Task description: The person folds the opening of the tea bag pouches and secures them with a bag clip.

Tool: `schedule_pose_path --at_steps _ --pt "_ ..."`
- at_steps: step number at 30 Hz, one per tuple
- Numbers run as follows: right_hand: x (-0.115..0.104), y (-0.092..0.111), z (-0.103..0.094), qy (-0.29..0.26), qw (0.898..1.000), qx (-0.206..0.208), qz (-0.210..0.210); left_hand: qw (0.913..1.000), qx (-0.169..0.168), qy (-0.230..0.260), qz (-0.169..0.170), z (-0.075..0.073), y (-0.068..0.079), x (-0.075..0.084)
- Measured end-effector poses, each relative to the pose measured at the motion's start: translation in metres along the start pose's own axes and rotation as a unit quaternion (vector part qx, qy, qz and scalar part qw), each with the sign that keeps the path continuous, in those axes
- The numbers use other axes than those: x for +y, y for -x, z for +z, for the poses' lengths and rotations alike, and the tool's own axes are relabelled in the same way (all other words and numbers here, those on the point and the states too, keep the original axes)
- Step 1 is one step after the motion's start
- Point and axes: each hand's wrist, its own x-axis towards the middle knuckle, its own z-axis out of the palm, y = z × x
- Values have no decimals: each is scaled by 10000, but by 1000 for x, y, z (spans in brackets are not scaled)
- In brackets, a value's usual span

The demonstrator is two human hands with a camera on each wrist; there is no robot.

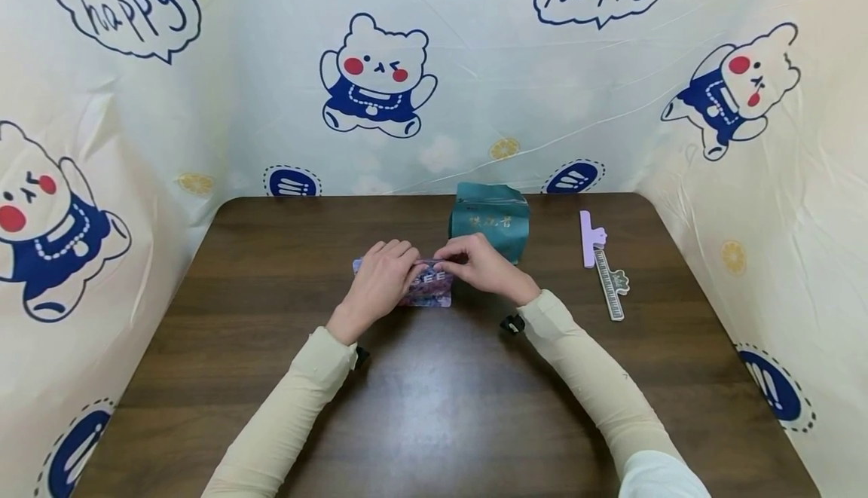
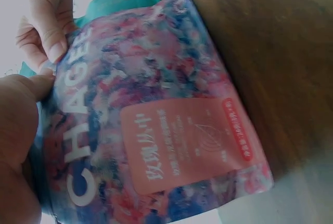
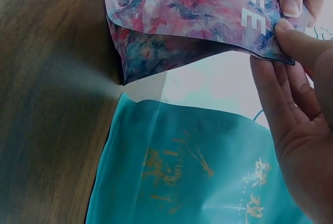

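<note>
A pouch printed in mottled pink and blue (image 1: 434,296) stands on the table between both hands, white CHAGEE lettering near its top. In the left wrist view a pink label (image 2: 179,146) shows on the front of the pouch. My left hand (image 1: 381,276) grips the top edge on the left, thumb toward me and fingers behind. With thumb and fingers, my right hand (image 1: 487,266) pinches the top edge near its right corner, as the right wrist view shows. The two thumbs are close together along this edge. The pouch's left part is hidden behind my left hand.
A teal pouch (image 1: 491,215) with gold characters stands just behind my right hand. On the right of the brown table (image 1: 271,377) lie a purple bag clip (image 1: 587,242) and a pale clip with ruler-like marks (image 1: 608,287). A printed curtain (image 1: 475,91) surrounds the table's back and sides.
</note>
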Motion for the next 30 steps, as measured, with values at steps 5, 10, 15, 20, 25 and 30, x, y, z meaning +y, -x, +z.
schedule_pose_path --at_steps 5,10,15,20,25,30 --pt "1 0 1 23 10000 16 25 9999 -23 95 75 1 2 -2" --pt "0 1 2 41 10000 74 36 10000 -29 53 72 0 2 -1" --pt "0 1 3 119 9998 164 77 9999 -98 -29 2 -7 3 -1" --pt "-1 2 3 146 9995 267 41 9997 -143 -90 -150 -14 6 -3" --pt "-3 3 4 255 9990 304 -208 9996 -99 -139 -216 -16 9 -5" --pt "-7 4 4 505 9969 326 -501 9997 -46 -162 -204 -15 10 -6"
